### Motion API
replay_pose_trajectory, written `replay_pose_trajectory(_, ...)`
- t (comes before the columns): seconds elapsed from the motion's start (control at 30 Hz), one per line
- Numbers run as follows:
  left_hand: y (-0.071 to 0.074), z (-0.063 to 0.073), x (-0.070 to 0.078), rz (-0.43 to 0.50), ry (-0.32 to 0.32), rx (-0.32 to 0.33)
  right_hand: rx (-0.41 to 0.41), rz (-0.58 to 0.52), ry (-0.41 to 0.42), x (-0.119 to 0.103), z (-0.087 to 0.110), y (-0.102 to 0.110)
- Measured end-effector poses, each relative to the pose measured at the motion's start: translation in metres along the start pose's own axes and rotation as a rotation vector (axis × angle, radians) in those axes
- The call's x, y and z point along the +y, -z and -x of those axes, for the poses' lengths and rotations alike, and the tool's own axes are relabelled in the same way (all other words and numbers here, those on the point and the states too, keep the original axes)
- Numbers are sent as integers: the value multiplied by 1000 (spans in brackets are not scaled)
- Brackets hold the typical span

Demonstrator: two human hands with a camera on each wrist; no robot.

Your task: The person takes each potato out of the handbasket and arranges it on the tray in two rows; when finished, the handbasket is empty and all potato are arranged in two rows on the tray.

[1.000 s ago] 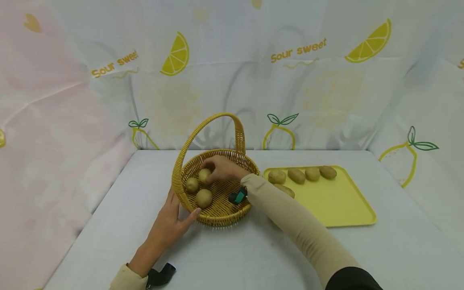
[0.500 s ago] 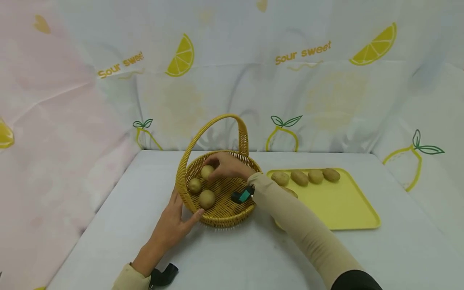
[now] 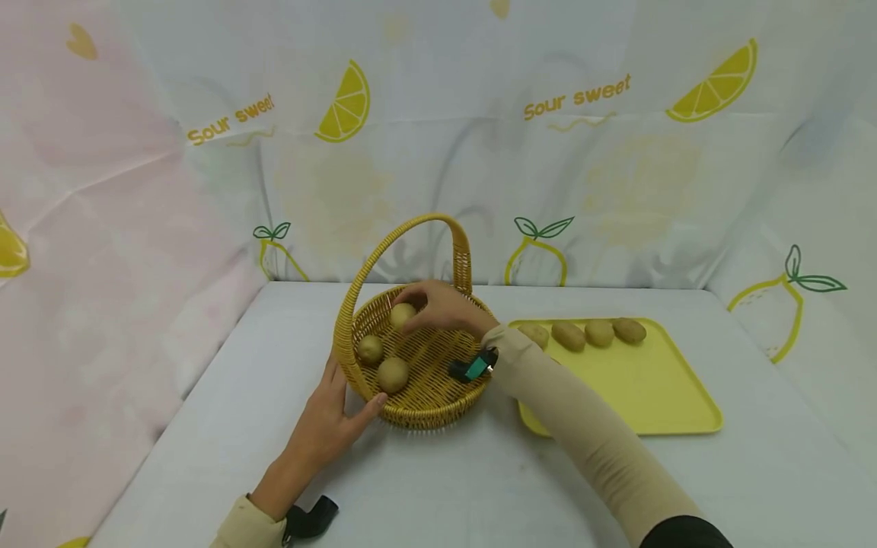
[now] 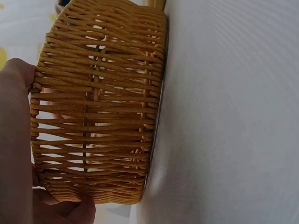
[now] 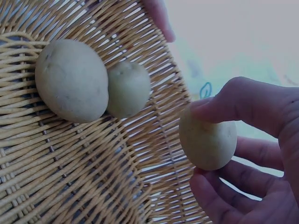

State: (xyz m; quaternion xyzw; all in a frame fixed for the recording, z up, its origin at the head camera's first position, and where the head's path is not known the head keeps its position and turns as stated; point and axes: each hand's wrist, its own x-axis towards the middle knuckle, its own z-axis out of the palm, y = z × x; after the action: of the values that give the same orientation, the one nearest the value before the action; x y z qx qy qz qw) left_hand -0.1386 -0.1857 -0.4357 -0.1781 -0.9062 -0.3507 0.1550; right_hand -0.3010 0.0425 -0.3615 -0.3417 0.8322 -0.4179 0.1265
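Note:
A round woven basket [image 3: 425,417] with a tall arched handle stands on the white table. At its left side my left hand [image 3: 327,418] grips the rim, thumb on the front edge; the left wrist view shows the fingers against the woven wall [image 4: 98,116]. Inside the basket, my right hand [image 3: 441,307] pinches a small pale potato [image 5: 208,140] between thumb and fingers, near the back-left wall. Two more potatoes lie on the basket floor: a larger one [image 5: 71,80] and a smaller one [image 5: 129,88] beside it.
To the basket's right lies a yellow tray [image 3: 658,388] with several potatoes [image 3: 569,336] along its back edge. The right sleeve [image 3: 582,418] crosses over the tray's left part. A printed lemon cloth [image 3: 438,137] hangs behind the table.
My right hand has lifted the pinched potato slightly, up and to the right, away from the other two. The left hand keeps its hold on the basket rim. The head view has shifted a little.

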Motion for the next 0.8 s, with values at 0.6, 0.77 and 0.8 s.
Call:
replay_pose_trajectory(0.6,1,0,-1,1,-2,0,97,-40,1,0,29,22)
replay_pose_trajectory(0.77,1,-1,-2,1,-9,5,121,-22,23,-1,38,30)
replay_pose_trajectory(0.8,1,-1,-2,1,-11,6,126,-18,26,-1,39,32)
